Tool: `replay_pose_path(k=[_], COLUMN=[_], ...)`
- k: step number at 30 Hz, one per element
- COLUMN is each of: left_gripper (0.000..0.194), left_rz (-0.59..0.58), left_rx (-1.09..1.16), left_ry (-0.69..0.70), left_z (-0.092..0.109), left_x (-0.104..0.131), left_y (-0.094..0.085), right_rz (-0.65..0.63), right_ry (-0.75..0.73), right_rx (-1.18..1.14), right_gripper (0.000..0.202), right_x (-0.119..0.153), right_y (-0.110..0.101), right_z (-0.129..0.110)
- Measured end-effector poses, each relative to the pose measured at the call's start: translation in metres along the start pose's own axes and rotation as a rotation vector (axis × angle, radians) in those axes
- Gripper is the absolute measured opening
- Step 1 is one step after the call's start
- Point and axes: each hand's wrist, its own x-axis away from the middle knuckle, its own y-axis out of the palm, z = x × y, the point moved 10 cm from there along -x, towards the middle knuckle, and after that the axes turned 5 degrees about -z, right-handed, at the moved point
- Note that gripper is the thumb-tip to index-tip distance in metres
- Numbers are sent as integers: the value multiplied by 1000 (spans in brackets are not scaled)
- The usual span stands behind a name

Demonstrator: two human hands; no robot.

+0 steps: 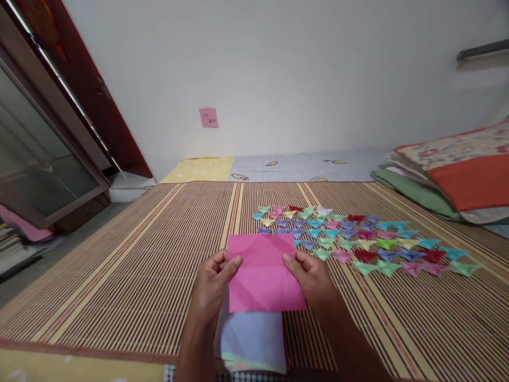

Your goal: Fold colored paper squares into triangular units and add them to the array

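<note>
Between my two hands a pink square of paper (264,281) is held up, with faint creases across it. My left hand (217,276) pinches its left edge, thumb in front and fingers curled behind. On the right edge, my right hand (312,273) grips the sheet the same way. Below and partly behind the pink sheet lies a stack of pale paper (252,339), with some green and pink edges showing at its bottom. Several rows of small folded paper shapes (366,244) in many colours sit on the mat beyond and to the right of my right hand.
A striped mat (170,254) spreads under everything. Folded bedding and cushions (469,180) are piled at the right. A pink note (209,118) sticks to the white wall ahead. At the left are a glass-fronted cabinet (43,148) and a dark red door (87,79).
</note>
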Motion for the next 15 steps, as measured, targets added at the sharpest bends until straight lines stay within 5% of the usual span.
replay_pose_path(k=[4,9,15], left_gripper=[41,36,40], left_rz=[102,-28,-27], left_rx=[-87,-283,-242], left_ry=[50,-12,-6], left_z=[9,6,5], left_x=[-1,1,1], left_y=[-13,-6,-5], right_rz=[-41,-22,-77], right_ry=[-53,-116,-80], right_rx=[107,184,94], right_gripper=[39,40,37], right_x=[-13,-15,-13], right_y=[-4,-9,-5], right_z=[-16,-26,-19])
